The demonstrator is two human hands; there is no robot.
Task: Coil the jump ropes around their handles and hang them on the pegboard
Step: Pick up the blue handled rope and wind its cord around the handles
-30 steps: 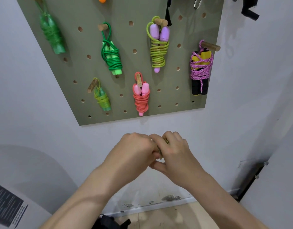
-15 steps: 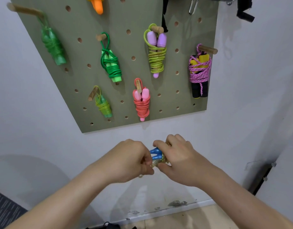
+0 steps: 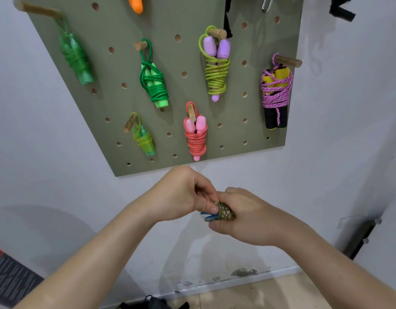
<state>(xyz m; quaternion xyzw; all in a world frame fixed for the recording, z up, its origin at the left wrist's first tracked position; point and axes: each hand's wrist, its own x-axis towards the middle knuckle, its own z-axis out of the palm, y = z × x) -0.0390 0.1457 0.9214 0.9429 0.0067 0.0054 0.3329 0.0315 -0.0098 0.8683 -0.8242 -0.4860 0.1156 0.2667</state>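
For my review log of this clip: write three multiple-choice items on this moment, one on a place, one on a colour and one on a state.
1. Where on the pegboard does the coral rope hang?
A. bottom row, middle
B. top left corner
C. right edge

2. The glitter rope has handles of which colour?
A. orange
B. blue
C. white

3. The glitter rope is:
A. hung on a peg
B. lying on the floor
C. coiled and held below the board

Key: 1 A, it hangs just above the board's bottom edge. 2 B, blue ends poke out of the coils. 3 C, the left grip pinches the bundle and the right grip wraps round it.
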